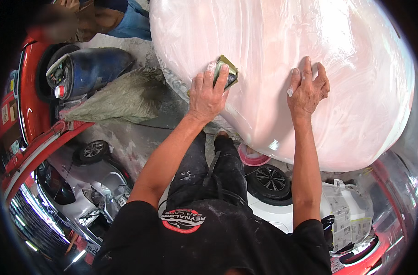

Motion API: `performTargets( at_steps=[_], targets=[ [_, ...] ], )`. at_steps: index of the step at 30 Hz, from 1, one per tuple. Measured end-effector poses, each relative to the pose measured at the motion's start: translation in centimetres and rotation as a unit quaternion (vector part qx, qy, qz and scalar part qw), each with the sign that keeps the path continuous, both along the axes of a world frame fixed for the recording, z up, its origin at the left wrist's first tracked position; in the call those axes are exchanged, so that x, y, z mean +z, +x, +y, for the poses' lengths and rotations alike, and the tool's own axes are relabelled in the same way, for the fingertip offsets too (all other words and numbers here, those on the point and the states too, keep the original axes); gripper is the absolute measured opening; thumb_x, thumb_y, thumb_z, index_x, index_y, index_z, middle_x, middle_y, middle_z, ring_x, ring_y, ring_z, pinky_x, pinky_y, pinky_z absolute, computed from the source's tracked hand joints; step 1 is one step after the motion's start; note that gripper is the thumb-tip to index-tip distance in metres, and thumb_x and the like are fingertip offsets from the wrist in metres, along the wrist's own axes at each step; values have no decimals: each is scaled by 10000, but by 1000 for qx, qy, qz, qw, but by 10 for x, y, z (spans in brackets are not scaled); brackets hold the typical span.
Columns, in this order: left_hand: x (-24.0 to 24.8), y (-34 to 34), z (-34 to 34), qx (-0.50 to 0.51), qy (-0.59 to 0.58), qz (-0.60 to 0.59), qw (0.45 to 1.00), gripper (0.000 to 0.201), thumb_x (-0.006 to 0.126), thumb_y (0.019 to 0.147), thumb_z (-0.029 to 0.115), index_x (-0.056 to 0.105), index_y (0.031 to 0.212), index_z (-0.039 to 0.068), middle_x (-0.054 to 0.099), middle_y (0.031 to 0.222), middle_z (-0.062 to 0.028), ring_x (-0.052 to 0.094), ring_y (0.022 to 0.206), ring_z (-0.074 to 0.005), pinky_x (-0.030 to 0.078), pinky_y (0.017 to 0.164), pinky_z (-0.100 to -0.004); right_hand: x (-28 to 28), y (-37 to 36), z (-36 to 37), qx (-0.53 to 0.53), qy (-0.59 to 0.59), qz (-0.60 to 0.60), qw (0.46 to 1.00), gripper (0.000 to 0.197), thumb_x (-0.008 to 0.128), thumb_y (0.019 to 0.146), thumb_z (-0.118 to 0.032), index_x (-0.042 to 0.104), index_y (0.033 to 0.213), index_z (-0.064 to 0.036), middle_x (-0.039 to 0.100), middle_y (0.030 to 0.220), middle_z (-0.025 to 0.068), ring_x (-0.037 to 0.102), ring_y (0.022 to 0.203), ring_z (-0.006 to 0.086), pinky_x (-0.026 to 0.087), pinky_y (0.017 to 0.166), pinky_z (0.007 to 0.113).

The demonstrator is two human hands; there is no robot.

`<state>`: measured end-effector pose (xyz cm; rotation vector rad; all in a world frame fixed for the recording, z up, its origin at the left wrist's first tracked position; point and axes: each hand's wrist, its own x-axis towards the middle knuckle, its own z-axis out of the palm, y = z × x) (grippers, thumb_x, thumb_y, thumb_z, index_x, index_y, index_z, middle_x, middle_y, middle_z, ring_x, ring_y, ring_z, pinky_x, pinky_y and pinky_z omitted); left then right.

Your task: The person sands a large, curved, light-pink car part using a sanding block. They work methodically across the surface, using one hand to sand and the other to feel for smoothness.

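A large rounded body panel (264, 105), pinkish white and streaked with a wet, milky film, fills the upper right of the head view. My left hand (204, 97) is closed around a sanding block wrapped in greenish sandpaper (232, 65), which lies against the panel near its left edge. The underside of the block is hidden. Farther right, my right hand (307, 89) rests on the panel with the thumb apart, one finger stretched forward and the others partly bent. It holds nothing.
Below the panel's near edge sits a pink tub (252, 156), beside a black wheel (269, 180). To the left lie a blue drum (99, 66) and a greenish tarp (121, 98). A damaged silver car (85, 188) stands at lower left. Another person (105, 18) is at upper left.
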<state>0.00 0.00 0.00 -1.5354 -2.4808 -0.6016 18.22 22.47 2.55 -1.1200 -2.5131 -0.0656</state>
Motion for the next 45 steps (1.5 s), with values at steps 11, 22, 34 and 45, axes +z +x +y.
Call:
performTargets(
  at_steps=[11, 22, 34, 45],
  targets=[
    [12, -38, 55, 54, 22, 38, 998, 593, 721, 830, 197, 612, 1411, 146, 627, 1242, -251, 634, 1059, -409, 561, 820, -489, -6, 2, 9, 22, 28, -26, 999, 429, 673, 969, -358, 693, 1358, -179, 447, 1428, 113, 343, 1282, 352, 341, 1044, 519],
    [62, -141, 131, 42, 40, 68, 996, 538, 709, 894, 211, 587, 1391, 44, 649, 1124, -213, 614, 1035, -403, 515, 887, -513, -1, -5, 3, 17, 16, -16, 1000, 442, 687, 960, -366, 687, 1369, -198, 442, 1441, 114, 342, 1280, 343, 363, 1034, 524],
    [61, -137, 131, 43, 20, 58, 997, 560, 709, 880, 181, 571, 1412, 72, 645, 1139, -223, 611, 1055, -401, 529, 902, -508, 1, -5, 0, 14, -3, -3, 1000, 445, 688, 955, -342, 684, 1376, -198, 435, 1459, 91, 338, 1298, 335, 343, 1049, 511],
    [18, -55, 43, -52, 10, 18, 998, 636, 785, 842, 228, 604, 1440, 108, 661, 1153, -240, 624, 1027, -407, 531, 898, -513, 7, 0, 2, -1, 1, -7, 1000, 448, 688, 953, -333, 686, 1376, -183, 441, 1459, 102, 340, 1300, 322, 331, 1059, 507]
  ],
)
